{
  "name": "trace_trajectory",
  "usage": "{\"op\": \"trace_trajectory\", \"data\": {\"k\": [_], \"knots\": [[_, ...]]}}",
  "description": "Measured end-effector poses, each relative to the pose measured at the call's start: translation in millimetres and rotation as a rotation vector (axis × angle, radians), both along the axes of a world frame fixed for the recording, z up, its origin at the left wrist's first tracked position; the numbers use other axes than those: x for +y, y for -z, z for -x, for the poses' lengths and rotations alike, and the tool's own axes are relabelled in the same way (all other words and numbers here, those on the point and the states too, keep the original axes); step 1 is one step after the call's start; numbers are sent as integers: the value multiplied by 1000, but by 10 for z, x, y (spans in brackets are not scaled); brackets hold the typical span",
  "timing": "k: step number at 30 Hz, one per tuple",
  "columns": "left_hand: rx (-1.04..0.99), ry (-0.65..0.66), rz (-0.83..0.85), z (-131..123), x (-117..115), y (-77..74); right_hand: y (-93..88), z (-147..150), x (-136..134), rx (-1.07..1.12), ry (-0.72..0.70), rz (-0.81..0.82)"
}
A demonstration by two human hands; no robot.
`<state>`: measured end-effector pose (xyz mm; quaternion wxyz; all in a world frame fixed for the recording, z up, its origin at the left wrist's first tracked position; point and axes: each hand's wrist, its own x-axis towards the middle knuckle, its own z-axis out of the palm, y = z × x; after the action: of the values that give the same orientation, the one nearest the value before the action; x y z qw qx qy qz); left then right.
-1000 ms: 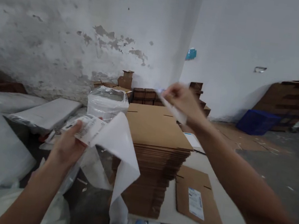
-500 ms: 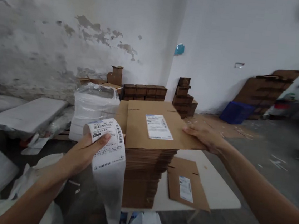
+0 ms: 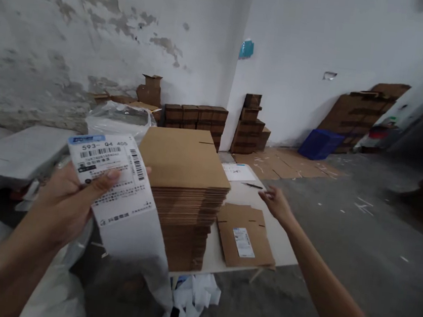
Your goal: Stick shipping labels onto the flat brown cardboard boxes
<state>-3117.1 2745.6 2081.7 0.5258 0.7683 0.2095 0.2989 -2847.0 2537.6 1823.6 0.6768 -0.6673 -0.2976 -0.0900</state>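
My left hand (image 3: 77, 199) grips a long strip of printed shipping labels (image 3: 118, 168), thumb on top, to the left of a tall stack of flat cardboard (image 3: 184, 158). The strip hangs down in front of the stack. My right hand (image 3: 273, 198) is over the white table (image 3: 279, 237), right of the stack, beside a dark pen (image 3: 252, 185); its fingers are bent and close together, and whatever they hold is too small to make out. Flat cardboard with a white label (image 3: 243, 242) lies below that hand on the table.
A paper sheet (image 3: 238, 172) lies behind the pen. Brown boxes (image 3: 195, 116) line the wall, with a blue bin (image 3: 320, 144) at the right. Wrapped white bundles (image 3: 17, 151) are at the left. Crumpled white paper (image 3: 196, 294) is under the table.
The labelled cardboard that my right hand held over the stack is out of that hand, and the stack's top shows plain. My right hand has moved beside the pen. The label strip is nearer the camera.
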Motion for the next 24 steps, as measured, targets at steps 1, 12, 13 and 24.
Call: {"op": "trace_trajectory", "data": {"k": [1, 12, 13, 24], "knots": [[34, 34, -33, -14, -49, 18, -286, 106, 91, 2, -13, -23], [236, 231, -684, -38, -204, 112, -2053, 1352, 532, -437, -459, 112], [227, 206, -667, 9, -192, 98, -2037, 1342, 546, -416, -465, 112], [-43, 157, 454, 35, 56, -221, -2017, 1612, 976, -833, -353, -197]]}}
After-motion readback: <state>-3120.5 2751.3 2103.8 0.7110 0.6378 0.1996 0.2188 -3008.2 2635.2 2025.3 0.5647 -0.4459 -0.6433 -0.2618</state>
